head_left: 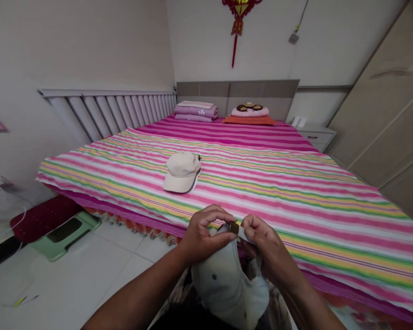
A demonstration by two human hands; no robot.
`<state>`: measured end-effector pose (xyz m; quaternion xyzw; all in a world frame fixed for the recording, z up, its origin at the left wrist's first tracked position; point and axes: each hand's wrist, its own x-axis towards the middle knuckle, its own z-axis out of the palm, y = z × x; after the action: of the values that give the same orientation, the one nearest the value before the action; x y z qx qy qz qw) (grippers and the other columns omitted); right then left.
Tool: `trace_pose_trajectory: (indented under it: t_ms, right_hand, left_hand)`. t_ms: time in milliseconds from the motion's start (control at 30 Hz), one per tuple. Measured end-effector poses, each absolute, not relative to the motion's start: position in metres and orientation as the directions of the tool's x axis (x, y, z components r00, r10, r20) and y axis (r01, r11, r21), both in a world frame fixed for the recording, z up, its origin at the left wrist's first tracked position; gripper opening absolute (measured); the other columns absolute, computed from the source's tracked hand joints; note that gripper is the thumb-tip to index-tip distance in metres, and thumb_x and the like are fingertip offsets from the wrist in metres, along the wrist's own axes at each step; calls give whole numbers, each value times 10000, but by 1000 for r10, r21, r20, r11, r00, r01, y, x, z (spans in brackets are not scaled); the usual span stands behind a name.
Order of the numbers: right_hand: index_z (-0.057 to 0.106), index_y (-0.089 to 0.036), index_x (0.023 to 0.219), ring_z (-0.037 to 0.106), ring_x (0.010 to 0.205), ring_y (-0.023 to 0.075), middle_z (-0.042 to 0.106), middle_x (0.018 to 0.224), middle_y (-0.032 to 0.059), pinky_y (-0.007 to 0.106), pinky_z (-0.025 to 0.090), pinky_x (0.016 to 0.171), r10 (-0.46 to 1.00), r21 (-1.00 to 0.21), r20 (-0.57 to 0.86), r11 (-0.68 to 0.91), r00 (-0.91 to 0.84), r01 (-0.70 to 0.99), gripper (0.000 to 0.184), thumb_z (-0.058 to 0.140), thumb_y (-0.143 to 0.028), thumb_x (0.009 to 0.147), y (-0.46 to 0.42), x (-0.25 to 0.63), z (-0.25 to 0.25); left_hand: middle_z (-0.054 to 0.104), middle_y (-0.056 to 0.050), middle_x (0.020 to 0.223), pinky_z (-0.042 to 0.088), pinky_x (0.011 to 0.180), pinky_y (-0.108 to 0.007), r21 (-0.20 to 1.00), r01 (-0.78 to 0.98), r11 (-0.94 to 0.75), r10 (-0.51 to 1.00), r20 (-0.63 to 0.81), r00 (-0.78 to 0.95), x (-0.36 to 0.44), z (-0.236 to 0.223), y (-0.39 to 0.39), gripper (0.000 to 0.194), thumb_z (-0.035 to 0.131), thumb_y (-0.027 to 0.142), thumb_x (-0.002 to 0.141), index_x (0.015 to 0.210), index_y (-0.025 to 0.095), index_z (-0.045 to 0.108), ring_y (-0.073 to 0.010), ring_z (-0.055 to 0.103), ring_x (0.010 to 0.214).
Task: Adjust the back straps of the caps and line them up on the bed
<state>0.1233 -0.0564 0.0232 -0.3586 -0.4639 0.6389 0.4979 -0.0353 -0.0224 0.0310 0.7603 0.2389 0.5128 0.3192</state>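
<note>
Head view — buckle pinched between left hand and right hand.

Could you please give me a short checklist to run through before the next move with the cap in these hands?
1. Left hand pinching the buckle: ok.
2. Right hand gripping the strap: ok.
3. Strap threaded through the buckle: cannot tell, the fingers hide it.
4. Held cap supported by both hands at its back opening: ok.
5. Second cap on the bed, apart from the hands: ok.
</note>
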Motion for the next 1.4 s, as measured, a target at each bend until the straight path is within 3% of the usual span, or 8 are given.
trace_pose_trajectory:
  t_ms: [200, 367, 467, 633, 800, 1000, 1167, 1400]
  right_hand:
    - [452, -174, 665, 261, 401, 55, 351, 417, -86, 195, 195, 421, 956, -929, 17, -93, -292, -359, 234, 585, -352, 740, -58, 122, 22]
    - [539, -152, 755, 395, 493, 79, 489, 565, -30, 210, 285, 473, 955, -980, -8, -66, -296, -187, 265, 604, -405, 718, -59, 133, 29]
    - [545, -143, 674, 399, 479, 78, 488, 521, -31, 214, 294, 478, 949, -990, -35, -77, -314, -121, 271, 620, -401, 701, -60, 137, 30]
    - [518, -154, 648, 380, 433, 64, 481, 487, -42, 204, 271, 451, 948, -974, -34, -102, -318, -201, 271, 619, -398, 708, -61, 130, 24]
    - [539, -157, 740, 432, 452, 78, 530, 525, -24, 196, 280, 447, 934, -961, -85, -169, -346, -217, 268, 588, -420, 731, -60, 132, 19]
    - [508, -161, 639, 397, 411, 78, 487, 438, -38, 215, 303, 456, 932, -955, -36, -138, -360, -261, 254, 599, -377, 737, -60, 132, 17]
    - [523, -156, 709, 435, 427, 83, 532, 500, -19, 209, 297, 438, 914, -935, -101, -222, -393, -277, 271, 594, -417, 732, -59, 132, 17]
    - [514, -151, 668, 367, 352, 52, 493, 429, -50, 199, 262, 402, 920, -948, -86, -194, -383, -252, 241, 616, -364, 716, -61, 135, 29]
  left_hand:
    - [594, -95, 883, 425, 760, -320, 855, -39, -518, 741, 471, 478, -37, 25, -20, 230, 656, 215, 664, 868, 131, 591, -186, 558, 846]
    - [572, -84, 911, 399, 808, -326, 872, -104, -477, 739, 463, 489, -40, 22, -17, 219, 657, 200, 659, 855, 145, 577, -193, 540, 906]
    - [566, -77, 912, 390, 823, -325, 881, -149, -449, 744, 461, 483, -39, 21, -16, 217, 653, 207, 660, 852, 151, 569, -199, 529, 938]
    - [566, -85, 940, 401, 789, -301, 913, -114, -391, 741, 386, 549, -35, 21, -18, 236, 650, 234, 658, 864, 147, 573, -196, 531, 927]
    - [572, -86, 919, 385, 815, -311, 904, -137, -406, 756, 416, 505, -37, 21, -17, 235, 663, 255, 646, 835, 140, 584, -215, 521, 965]
    - [575, -75, 862, 401, 754, -297, 937, -132, -325, 747, 339, 571, -36, 22, -17, 278, 683, 273, 628, 848, 129, 592, -168, 543, 809]
    - [570, -73, 829, 398, 681, -261, 943, -142, -302, 754, 327, 570, -38, 22, -15, 287, 694, 263, 617, 851, 121, 608, -158, 527, 776]
    - [539, -34, 755, 364, 593, -218, 968, -146, -205, 738, 251, 627, -37, 33, -13, 282, 691, 268, 626, 841, 116, 592, -101, 476, 655]
